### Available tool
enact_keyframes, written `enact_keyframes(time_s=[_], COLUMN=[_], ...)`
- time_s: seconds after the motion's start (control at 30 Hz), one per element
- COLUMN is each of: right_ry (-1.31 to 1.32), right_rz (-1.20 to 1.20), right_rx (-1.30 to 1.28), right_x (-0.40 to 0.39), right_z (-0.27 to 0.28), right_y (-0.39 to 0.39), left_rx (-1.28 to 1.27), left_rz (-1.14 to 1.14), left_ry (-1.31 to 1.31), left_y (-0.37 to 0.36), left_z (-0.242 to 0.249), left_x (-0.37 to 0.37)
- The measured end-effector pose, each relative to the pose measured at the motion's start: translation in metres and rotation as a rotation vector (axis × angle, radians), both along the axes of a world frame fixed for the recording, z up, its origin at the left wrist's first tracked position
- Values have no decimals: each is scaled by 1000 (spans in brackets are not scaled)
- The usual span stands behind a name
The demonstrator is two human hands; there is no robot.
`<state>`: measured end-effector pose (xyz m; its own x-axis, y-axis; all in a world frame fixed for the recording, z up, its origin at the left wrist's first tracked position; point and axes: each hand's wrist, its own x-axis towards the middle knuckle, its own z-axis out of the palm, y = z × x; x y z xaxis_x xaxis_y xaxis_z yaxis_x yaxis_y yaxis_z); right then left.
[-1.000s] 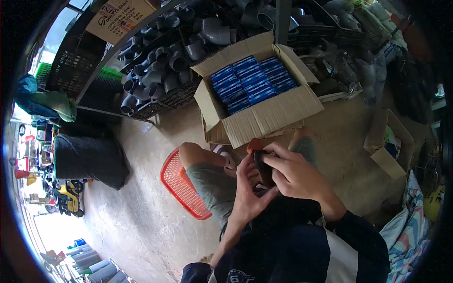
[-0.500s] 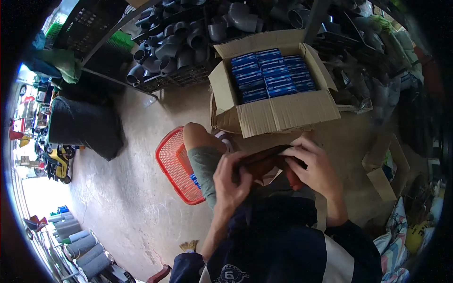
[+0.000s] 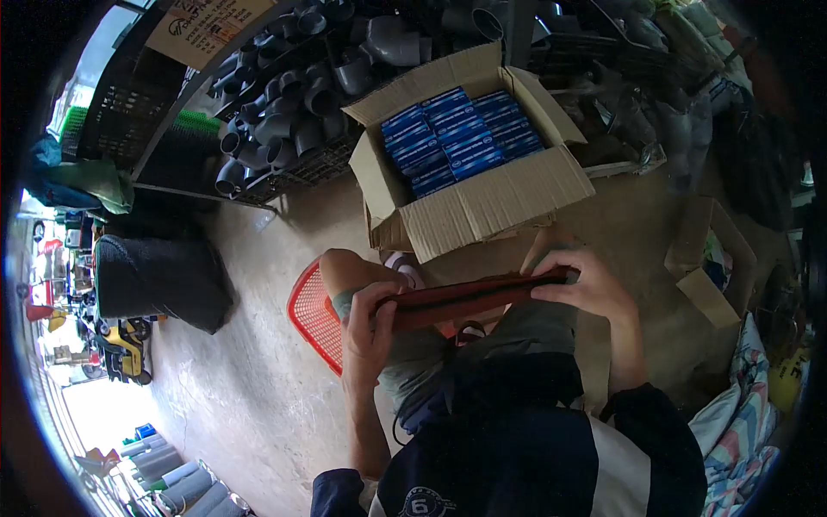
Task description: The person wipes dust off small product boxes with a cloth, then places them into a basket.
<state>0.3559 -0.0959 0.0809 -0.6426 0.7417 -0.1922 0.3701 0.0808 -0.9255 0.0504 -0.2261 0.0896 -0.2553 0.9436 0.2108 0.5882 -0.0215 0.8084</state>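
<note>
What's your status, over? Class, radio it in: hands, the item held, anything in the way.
Left hand and right hand gripping opposite ends. Long reddish-brown item held between them. Nothing visibly in the way; open carton beyond, apart from both hands.

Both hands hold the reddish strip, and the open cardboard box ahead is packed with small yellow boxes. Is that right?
Not quite: the small boxes in the open cardboard box are blue, not yellow, as the head view shows. The left hand and right hand do hold the reddish strip.

Reddish-brown strip [image 3: 474, 298] | dark line lengthwise | stretched nearly straight | over lap [image 3: 530, 332], right end higher
</note>
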Motion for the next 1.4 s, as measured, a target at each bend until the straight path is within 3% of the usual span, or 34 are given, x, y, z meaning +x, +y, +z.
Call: enact_keyframes(time_s=[0.13, 0.23, 0.47, 0.67, 0.77, 0.87, 1.03, 1.17, 1.23, 1.33, 1.4], right_ry=[137, 424, 313, 152, 81, 62, 233, 180, 260, 764, 763], right_rz=[-146, -303, -324, -368, -358, -346, -434, -421, -387, -483, -581], right_rx=[-178, -260, -223, -72, -1, 26, 69, -36, -97, -588, -815], right_x=[18, 20, 28, 21, 17, 9, -11, -28, -39, -38, -47], right_z=[-26, -41, -22, 4, 0, -7, -24, -25, -29, -48, -72], right_y=[-4, -11, -16, -14, -12, -14, -24, -22, -21, -35, -33], left_rx=[39, 19, -20, -46, -139, -33, 186, -33, 78, 245, -53], left_rz=[-34, -9, 100, -8, 38, 49, 143, 330, 352, 242, 180], left_ry=[25, 17, -116, -30, -111, -389, -489, -450, -701, -1261, -1128], left_y=[-7, -6, -10, -11, -14, -20, -18, -10, -8, -1, -4], left_z=[-3, -1, -8, -11, -12, -27, -35, -24, -23, -29, -65], left_x=[-4, 1, 2, -6, -10, -9, 3, -1, 1, 0, -10])
